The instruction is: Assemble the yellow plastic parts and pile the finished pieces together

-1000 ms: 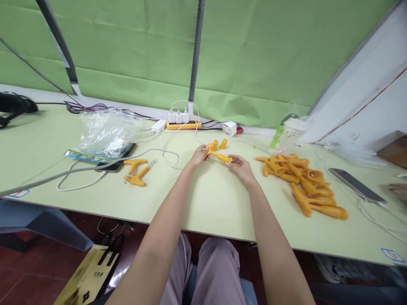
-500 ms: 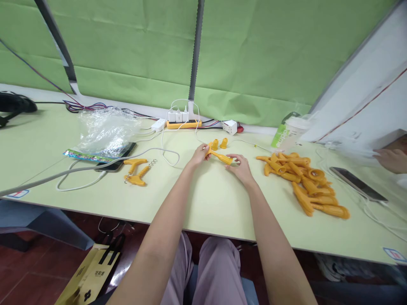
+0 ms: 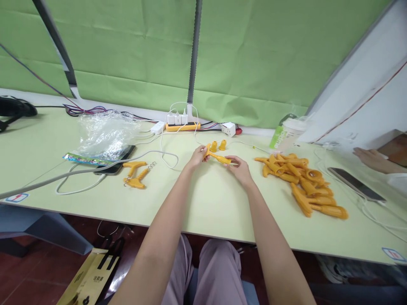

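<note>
A yellow T-shaped tool (image 3: 219, 157) is held just above the table. My left hand (image 3: 199, 156) grips its crossbar end, with the fingers wrapped round it. At its wide ribbed end, my right hand (image 3: 238, 167) closes finger and thumb on the tip. Just behind the tool two short yellow caps (image 3: 213, 146) stand upright. A heap of yellow tools and parts (image 3: 305, 182) lies to the right of my right hand. On the left are two yellow handles with metal coils (image 3: 136, 183).
Crumpled clear plastic (image 3: 104, 131) and a black phone (image 3: 117, 163) lie left, with a grey cable across. A yellow power strip (image 3: 182, 126) sits at the back. A cup (image 3: 289, 133) and another phone (image 3: 356, 184) are right, near another person's hand (image 3: 372, 160).
The other person's hand at the right has moved left along the wall. My two hands stay around the tool almost unchanged; the view has shifted slightly.
</note>
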`<state>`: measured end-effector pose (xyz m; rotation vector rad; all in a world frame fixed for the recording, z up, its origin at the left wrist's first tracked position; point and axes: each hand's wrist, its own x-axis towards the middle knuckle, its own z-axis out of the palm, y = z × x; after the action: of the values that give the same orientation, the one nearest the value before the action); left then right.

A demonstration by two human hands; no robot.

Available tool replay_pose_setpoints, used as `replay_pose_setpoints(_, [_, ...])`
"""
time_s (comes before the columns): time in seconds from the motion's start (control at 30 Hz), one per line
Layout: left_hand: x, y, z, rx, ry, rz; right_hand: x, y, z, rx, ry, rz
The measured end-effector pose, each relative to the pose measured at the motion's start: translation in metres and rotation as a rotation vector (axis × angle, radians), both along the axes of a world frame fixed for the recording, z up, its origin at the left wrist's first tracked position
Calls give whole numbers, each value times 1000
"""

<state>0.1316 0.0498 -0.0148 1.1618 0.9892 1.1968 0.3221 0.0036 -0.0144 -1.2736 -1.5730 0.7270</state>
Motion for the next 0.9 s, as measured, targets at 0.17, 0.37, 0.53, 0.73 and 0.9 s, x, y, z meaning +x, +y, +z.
replay_pose_setpoints(0.17, [-1,-2,1,12,-5,-10,1,0,-2,21,-57,-5])
replay_pose_setpoints(0.37, [-1,-1,0,18,-43,-21,-3,-4,0,171,-298,-105])
replay_pose_setpoints(0.53, [8,1,-6,28,-47,-64,-20,-16,7,397,-732,-191])
replay_pose_setpoints(0.73, [14,-8,-4,101,19,-156,-32,-24,8,471,-908,-237])
replay_pose_setpoints(0.9, [0,-17,2,176,219,3,-15,-27,24,474,-887,-377])
